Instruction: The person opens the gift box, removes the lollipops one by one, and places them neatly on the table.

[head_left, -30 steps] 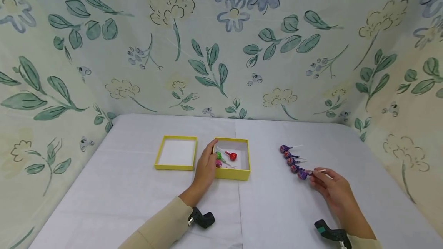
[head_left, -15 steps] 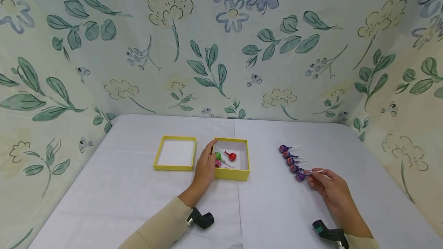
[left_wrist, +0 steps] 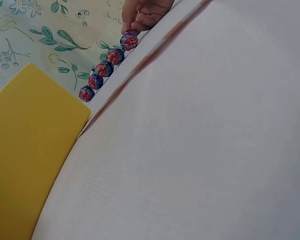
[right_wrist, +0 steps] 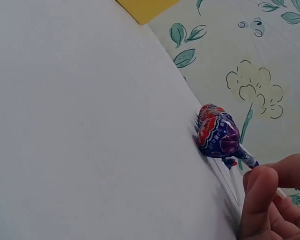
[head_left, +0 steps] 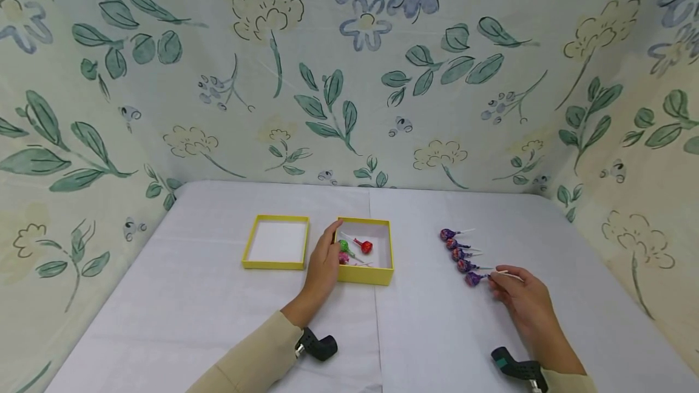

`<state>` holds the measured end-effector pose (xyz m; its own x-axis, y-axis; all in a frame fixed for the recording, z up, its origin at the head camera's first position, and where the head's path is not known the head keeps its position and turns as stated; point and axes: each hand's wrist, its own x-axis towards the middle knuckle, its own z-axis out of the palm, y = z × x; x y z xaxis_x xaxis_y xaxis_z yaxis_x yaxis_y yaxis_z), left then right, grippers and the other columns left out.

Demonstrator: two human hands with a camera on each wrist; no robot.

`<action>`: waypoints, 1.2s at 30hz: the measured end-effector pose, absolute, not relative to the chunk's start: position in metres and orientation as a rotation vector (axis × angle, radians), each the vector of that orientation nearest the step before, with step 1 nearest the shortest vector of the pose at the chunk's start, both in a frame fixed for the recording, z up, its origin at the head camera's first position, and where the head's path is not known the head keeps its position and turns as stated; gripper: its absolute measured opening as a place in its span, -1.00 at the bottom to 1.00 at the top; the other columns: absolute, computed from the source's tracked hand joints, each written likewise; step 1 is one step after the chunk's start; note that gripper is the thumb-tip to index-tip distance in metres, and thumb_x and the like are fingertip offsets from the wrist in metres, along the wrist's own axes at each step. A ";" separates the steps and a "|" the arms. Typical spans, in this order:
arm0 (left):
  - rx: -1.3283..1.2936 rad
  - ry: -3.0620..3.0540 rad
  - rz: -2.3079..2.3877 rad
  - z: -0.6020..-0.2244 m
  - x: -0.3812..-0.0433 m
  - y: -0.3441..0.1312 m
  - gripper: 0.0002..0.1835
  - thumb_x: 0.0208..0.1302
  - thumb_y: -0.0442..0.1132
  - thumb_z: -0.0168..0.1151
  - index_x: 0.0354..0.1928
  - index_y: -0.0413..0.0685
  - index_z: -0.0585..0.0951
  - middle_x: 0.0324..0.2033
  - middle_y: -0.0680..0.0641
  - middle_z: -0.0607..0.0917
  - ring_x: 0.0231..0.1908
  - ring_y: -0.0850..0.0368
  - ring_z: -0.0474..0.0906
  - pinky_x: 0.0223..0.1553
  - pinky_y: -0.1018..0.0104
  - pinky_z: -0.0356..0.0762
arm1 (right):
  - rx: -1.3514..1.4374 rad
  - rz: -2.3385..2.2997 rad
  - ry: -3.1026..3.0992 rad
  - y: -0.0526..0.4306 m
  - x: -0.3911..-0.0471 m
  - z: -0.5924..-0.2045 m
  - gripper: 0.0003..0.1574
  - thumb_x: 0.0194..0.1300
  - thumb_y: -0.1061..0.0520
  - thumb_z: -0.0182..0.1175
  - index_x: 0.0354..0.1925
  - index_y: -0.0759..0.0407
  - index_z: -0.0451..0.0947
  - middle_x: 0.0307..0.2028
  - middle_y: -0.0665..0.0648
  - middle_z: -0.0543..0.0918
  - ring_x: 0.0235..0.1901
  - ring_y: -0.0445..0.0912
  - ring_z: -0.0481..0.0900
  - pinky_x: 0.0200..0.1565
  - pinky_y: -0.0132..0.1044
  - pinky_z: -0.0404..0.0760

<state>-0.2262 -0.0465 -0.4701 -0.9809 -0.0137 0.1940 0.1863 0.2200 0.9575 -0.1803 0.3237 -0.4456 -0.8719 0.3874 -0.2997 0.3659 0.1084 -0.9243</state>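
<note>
In the head view my right hand [head_left: 525,303] pinches the white stick of the nearest purple-wrapped lollipop [head_left: 473,279] between thumb and forefinger. In the right wrist view this lollipop [right_wrist: 219,136] shows its red and blue wrapper, overlapping another behind it. Beyond it several like lollipops [head_left: 457,254] lie in a slanting row, sticks to the right. My left hand [head_left: 323,268] rests along the left wall of the yellow box [head_left: 367,275], fingertips at its back left corner. Inside lie a red lollipop [head_left: 367,247], a green one [head_left: 344,246] and a pink one [head_left: 343,258].
A yellow-rimmed lid [head_left: 275,264] with a white inside lies left of the box. White cloth [head_left: 415,320] covers the table, with a crease running front to back. Flower-patterned cloth [head_left: 349,108] hangs behind and at both sides.
My right hand has drawn the nearest lollipop slightly toward me and left, to the near end of the row. The left hand and the box keep their place.
</note>
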 end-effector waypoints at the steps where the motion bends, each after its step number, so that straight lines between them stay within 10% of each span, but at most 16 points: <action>1: -0.168 -2.324 -1.859 -0.470 -0.226 -0.046 -0.49 0.47 -0.21 -0.23 0.40 0.36 0.26 0.40 0.26 0.22 0.40 0.25 0.09 0.39 0.11 0.09 | -0.805 1.931 -2.319 0.324 -0.181 -0.445 -0.38 0.32 0.05 0.21 0.23 0.23 0.27 -0.34 -0.05 0.65 -0.36 -0.19 0.60 -0.33 -0.39 0.64; 36: -0.145 -2.330 -1.850 -0.467 -0.223 -0.045 -0.48 0.46 -0.21 -0.22 0.40 0.36 0.26 0.41 0.23 0.22 0.41 0.21 0.09 0.38 0.07 0.13 | -0.817 1.479 -2.536 0.322 -0.182 -0.459 -0.33 0.33 -0.08 0.19 0.21 0.31 0.32 -0.39 0.07 0.68 -0.54 -0.13 0.61 -0.53 -0.42 0.55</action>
